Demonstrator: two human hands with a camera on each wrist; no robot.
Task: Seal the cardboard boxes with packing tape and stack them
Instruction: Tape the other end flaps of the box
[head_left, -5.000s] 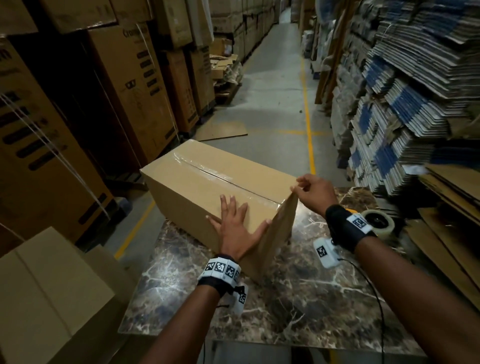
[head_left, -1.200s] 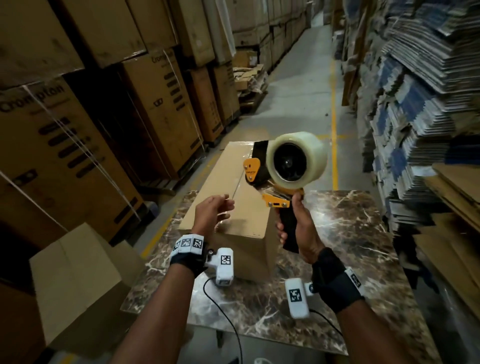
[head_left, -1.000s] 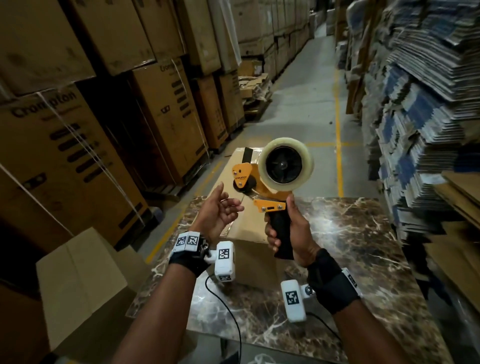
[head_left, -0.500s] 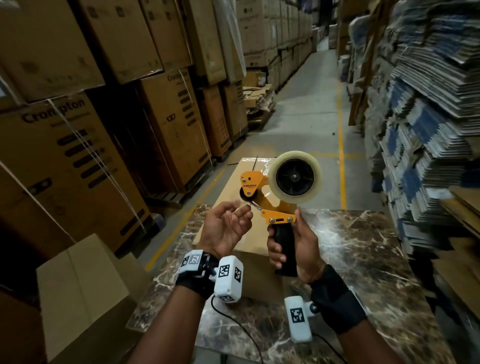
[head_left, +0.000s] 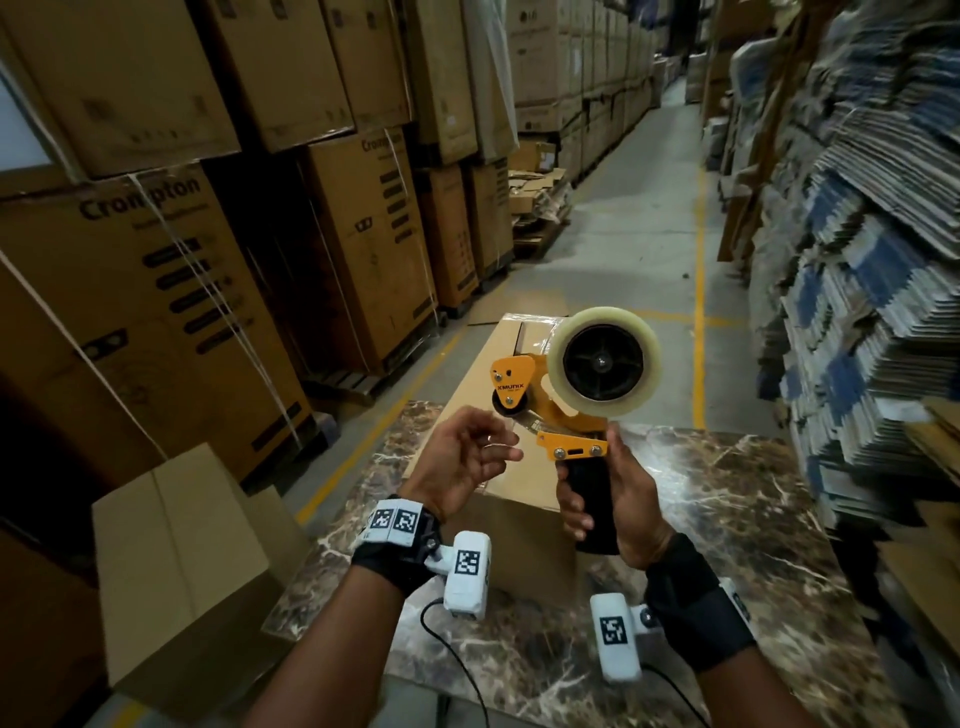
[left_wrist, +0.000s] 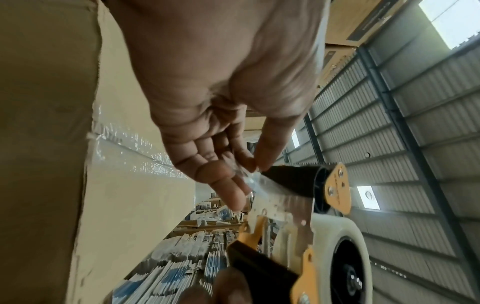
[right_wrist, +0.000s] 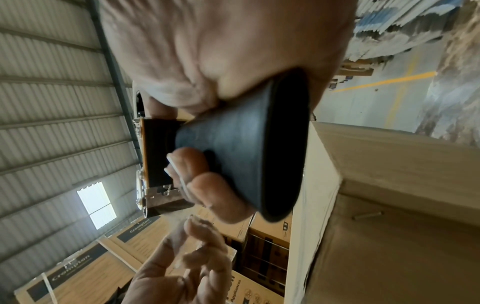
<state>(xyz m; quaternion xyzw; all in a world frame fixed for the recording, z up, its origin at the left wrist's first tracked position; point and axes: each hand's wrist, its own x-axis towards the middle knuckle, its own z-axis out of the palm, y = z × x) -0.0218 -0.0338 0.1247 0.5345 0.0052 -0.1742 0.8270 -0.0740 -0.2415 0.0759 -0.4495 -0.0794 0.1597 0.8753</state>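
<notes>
Orange tape dispenser — right hand holding.

A brown marble table carries one thing — a taped cardboard box.

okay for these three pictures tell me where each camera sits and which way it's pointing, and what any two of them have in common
Head: worn on the head, facing forward and down the aisle; shows both forearms, the left hand, and the right hand gripping the orange tape dispenser with clear roll above the brown cardboard box on the marble-patterned table.
Left wrist: along the left palm, looking up at the corrugated roof; fingers pinch the clear tape end.
Right wrist: along the right palm to the black dispenser handle.
Shared: all three show the dispenser and box.
</notes>
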